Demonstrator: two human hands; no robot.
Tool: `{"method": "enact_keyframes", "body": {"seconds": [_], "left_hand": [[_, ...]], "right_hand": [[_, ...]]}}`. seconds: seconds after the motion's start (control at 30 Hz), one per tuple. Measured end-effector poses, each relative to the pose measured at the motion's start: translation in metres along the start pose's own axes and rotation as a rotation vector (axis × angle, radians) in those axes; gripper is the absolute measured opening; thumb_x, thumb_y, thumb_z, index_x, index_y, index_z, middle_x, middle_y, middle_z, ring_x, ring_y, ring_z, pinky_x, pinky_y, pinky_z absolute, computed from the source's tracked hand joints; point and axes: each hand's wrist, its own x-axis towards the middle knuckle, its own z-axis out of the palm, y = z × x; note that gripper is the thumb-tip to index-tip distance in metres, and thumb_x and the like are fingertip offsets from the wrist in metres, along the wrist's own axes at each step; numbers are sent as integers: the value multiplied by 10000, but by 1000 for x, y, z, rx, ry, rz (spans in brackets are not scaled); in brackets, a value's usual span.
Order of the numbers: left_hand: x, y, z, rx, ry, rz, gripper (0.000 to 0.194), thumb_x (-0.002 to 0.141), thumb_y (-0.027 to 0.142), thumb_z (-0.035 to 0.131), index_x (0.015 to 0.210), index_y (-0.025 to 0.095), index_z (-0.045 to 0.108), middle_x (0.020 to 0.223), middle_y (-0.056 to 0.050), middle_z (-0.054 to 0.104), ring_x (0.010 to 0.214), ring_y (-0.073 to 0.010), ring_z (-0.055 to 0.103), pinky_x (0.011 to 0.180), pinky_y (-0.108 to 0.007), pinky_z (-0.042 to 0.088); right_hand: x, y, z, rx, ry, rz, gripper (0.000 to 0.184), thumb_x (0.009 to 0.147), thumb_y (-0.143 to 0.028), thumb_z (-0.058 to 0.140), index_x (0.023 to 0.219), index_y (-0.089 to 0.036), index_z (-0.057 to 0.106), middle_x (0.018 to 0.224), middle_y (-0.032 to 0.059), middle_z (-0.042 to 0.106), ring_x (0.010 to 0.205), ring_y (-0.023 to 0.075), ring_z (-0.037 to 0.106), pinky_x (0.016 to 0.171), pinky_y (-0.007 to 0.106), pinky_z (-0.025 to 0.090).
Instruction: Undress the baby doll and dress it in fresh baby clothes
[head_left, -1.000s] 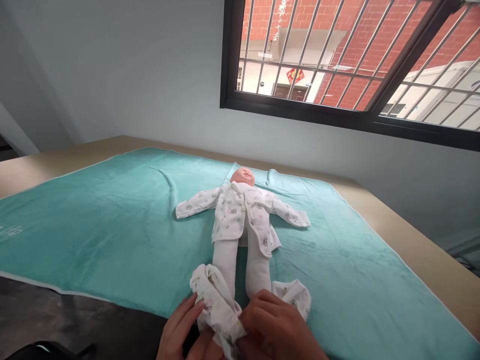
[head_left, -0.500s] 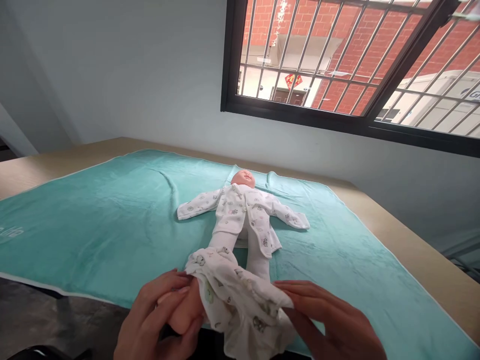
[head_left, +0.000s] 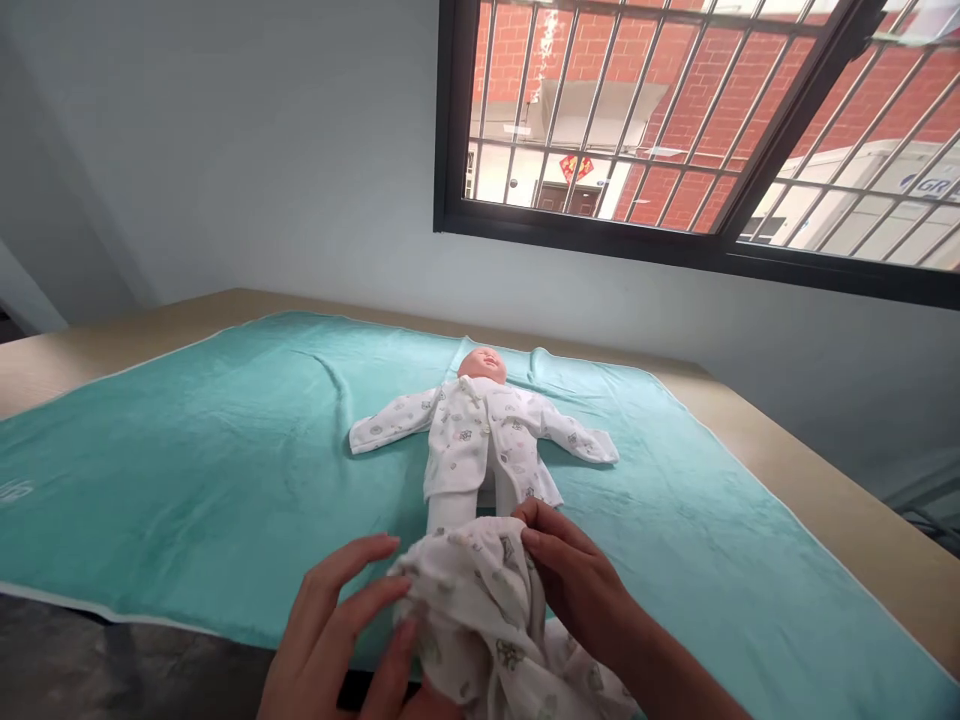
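Note:
A baby doll (head_left: 480,430) in a white printed top lies on its back on a teal blanket (head_left: 187,470), head toward the wall, arms spread. White printed trousers (head_left: 487,620) are bunched over its lower legs. My left hand (head_left: 337,630) grips the left side of the bunched trousers with curled fingers. My right hand (head_left: 577,580) pinches the trousers' upper edge near the doll's knees.
The blanket covers a wooden platform (head_left: 810,480) against a pale wall. A barred window (head_left: 675,130) is above, with a brick building outside. Dark floor (head_left: 90,660) shows at the lower left.
The trousers have gone further up the doll's legs, and the doll's foot no longer shows. My right hand moved from flat beside the cloth to gripping its top edge.

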Motion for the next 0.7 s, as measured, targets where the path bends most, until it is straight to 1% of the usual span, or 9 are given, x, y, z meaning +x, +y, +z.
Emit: {"method": "enact_keyframes", "body": {"seconds": [0.1, 0.17, 0.27, 0.33, 0.4, 0.47, 0.57, 0.63, 0.7], "left_hand": [[29, 7, 5, -77, -102, -9, 332, 882, 308, 613, 1207, 285, 553, 1358, -67, 528, 1237, -248, 519, 970, -356, 498], [53, 12, 14, -237, -235, -121, 394, 884, 366, 609, 1261, 287, 521, 1360, -59, 533, 1239, -250, 517, 1001, -370, 471], [88, 13, 28, -525, -515, -343, 409, 865, 398, 626, 1242, 267, 538, 1230, -36, 613, 1130, -232, 574, 941, -326, 479], [104, 8, 34, -654, -658, -429, 296, 841, 370, 654, 1096, 229, 606, 1035, -9, 657, 976, -200, 607, 821, -268, 483], [113, 0, 38, -778, -694, -519, 184, 837, 350, 651, 921, 192, 609, 852, 20, 622, 789, -146, 579, 670, -215, 438], [116, -5, 40, -967, -646, -647, 190, 838, 349, 646, 855, 183, 556, 761, 39, 570, 658, -107, 517, 575, -194, 378], [116, -2, 46, -1238, -578, -811, 252, 803, 338, 689, 891, 193, 503, 740, 40, 562, 611, -101, 509, 576, -205, 396], [116, 5, 50, -1290, -590, -871, 281, 786, 332, 711, 893, 194, 490, 713, 38, 557, 599, -104, 515, 578, -210, 406], [117, 12, 53, -1253, -629, -887, 290, 785, 340, 718, 896, 195, 492, 688, 43, 548, 579, -97, 503, 552, -196, 385]], "right_hand": [[14, -6, 4, -196, 13, -132, 246, 899, -422, 597, 845, -190, 535, 763, -36, 426, 689, 101, 351, 620, 221, 306], [23, -9, 7, -316, 20, -237, 254, 907, -436, 584, 851, -192, 543, 780, -32, 447, 726, 110, 374, 659, 231, 326], [37, -8, 9, -351, 60, -320, 245, 896, -442, 592, 886, -201, 551, 770, -32, 481, 732, 118, 410, 668, 243, 344], [43, -6, 6, -319, 115, -346, 256, 873, -450, 615, 877, -203, 547, 726, -40, 480, 695, 115, 406, 633, 241, 333], [47, -3, 1, -322, 184, -363, 282, 844, -463, 643, 831, -198, 546, 682, -48, 459, 655, 108, 376, 591, 238, 303], [47, -2, -8, -336, 223, -355, 338, 829, -501, 644, 757, -189, 536, 651, -50, 424, 630, 102, 342, 563, 236, 278], [45, -8, -21, -319, 42, -223, 412, 785, -574, 652, 728, -180, 546, 635, -50, 420, 602, 94, 337, 532, 226, 271], [44, -13, -29, -358, -207, -60, 391, 698, -513, 760, 797, -168, 606, 676, -41, 493, 613, 93, 389, 545, 219, 304], [45, -16, -34, -360, -340, 50, 354, 637, -387, 834, 824, -152, 648, 725, -24, 559, 640, 99, 448, 591, 223, 350]]}}
